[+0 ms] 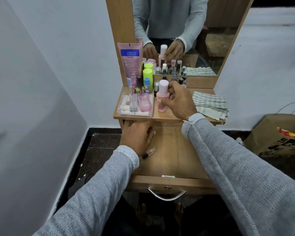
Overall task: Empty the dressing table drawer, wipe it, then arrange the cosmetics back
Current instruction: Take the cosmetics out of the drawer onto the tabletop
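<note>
- right hand (178, 99) grips pink bottle (162, 97) upright on tabletop, folded cloth (211, 104) just right of it
- left hand (138, 136) inside open drawer (174, 150), fingers curled; grip hidden, cannot tell
- lip gloss tube (149, 152) lies beside left wrist

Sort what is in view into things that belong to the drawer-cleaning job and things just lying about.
Belongs to the job:
open drawer
small tube lying in the drawer by the left hand
pink bottle, gripped by the right hand
clear organiser tray
striped cloth

Lying about:
cardboard box on the floor
</note>
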